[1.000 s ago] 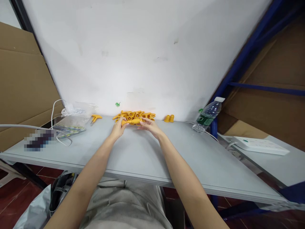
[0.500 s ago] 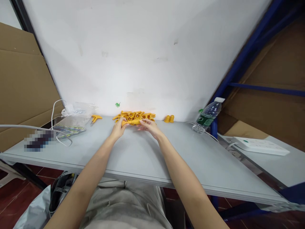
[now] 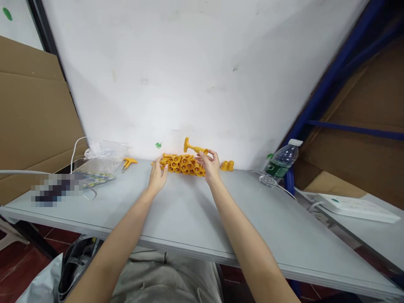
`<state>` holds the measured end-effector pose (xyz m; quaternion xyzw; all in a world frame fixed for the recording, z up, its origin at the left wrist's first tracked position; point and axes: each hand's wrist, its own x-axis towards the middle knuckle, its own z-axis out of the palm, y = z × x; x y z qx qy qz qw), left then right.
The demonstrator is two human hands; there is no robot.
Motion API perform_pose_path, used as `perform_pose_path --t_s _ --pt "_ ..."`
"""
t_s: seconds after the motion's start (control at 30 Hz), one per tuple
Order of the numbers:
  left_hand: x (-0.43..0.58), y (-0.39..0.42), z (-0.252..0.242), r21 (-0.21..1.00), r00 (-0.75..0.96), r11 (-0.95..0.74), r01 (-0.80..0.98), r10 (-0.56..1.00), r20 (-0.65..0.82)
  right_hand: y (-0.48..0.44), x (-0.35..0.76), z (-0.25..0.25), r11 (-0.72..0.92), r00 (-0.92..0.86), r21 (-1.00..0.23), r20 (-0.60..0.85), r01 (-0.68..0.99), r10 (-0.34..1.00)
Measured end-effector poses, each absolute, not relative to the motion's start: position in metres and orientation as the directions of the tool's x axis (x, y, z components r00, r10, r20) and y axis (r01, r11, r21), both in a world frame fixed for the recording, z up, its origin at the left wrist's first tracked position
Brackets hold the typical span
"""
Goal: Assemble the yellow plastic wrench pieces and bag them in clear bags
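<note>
A stack of yellow T-handled tools [image 3: 184, 165] lies against the white wall, their round hollow ends facing me. My right hand [image 3: 211, 165] pinches one more yellow T-handled tool [image 3: 195, 149] by its cup end, above the stack's right side. Its crossbar points left, near the wall. At the stack's left end my left hand [image 3: 157, 176] rests with thumb and fingers apart, touching the outer tools; its fingertips are partly hidden. Farther left lies a separate yellow T-handle [image 3: 129, 161] with a silvery spiral tip.
Two yellow cups [image 3: 227, 165] stand right of the stack. A tilted water bottle [image 3: 280, 162] is farther right, near a white power strip [image 3: 358, 207]. Clear plastic bags [image 3: 104, 155] and a white cable [image 3: 75, 151] lie left, beside a cardboard sheet [image 3: 34, 113].
My right hand has risen and moved right with one tool, now lifted above the stack. My left hand has let go of that tool and sits at the stack's left end. The view has shifted slightly.
</note>
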<state>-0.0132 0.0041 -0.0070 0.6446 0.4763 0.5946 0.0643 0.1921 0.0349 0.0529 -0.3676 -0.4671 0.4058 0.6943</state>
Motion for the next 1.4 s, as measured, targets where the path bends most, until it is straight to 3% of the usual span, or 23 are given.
perform_pose_path --t_s 0.1,0.27,0.37,0.47,0.6,0.73,0.87,1.1,1.4 --pt "-0.012 0.004 -0.008 0.653 -0.167 -0.532 0.539 0.692 0.702 0.051 0.187 0.047 0.508 0.311 -0.861 0.489 0.023 0.815" --pt "-0.012 0.005 -0.009 0.661 -0.155 -0.515 0.546 0.713 0.684 0.071 0.168 0.035 0.485 0.191 -0.73 0.627 0.48 0.755" --pt "-0.012 0.005 -0.009 0.66 -0.146 -0.511 0.551 0.72 0.678 0.073 0.155 0.033 0.424 0.018 -0.56 0.618 0.712 0.786" --pt "-0.012 0.004 -0.008 0.661 -0.132 -0.507 0.553 0.73 0.67 0.071 0.145 0.035 0.374 -0.147 -0.389 0.502 0.842 0.852" --pt "-0.011 0.003 -0.007 0.664 -0.112 -0.507 0.549 0.743 0.66 0.07 0.144 0.046 0.342 -0.214 -0.316 0.375 0.885 0.902" --pt "-0.011 0.001 -0.006 0.676 -0.122 -0.491 0.549 0.753 0.646 0.081 0.165 0.066 0.363 -0.259 -0.415 0.286 0.835 0.923" --pt "-0.01 -0.001 -0.005 0.692 -0.122 -0.477 0.542 0.769 0.627 0.099 0.212 0.075 0.203 -0.05 -0.476 0.315 0.856 0.948" --pt "-0.009 -0.003 -0.005 0.679 -0.081 -0.493 0.544 0.774 0.627 0.111 0.302 0.031 -0.195 0.266 -0.325 0.191 0.925 0.945" --pt "-0.008 -0.003 -0.007 0.657 -0.057 -0.505 0.559 0.767 0.639 0.111 0.328 -0.001 -0.229 0.26 -0.236 0.111 0.944 0.959"
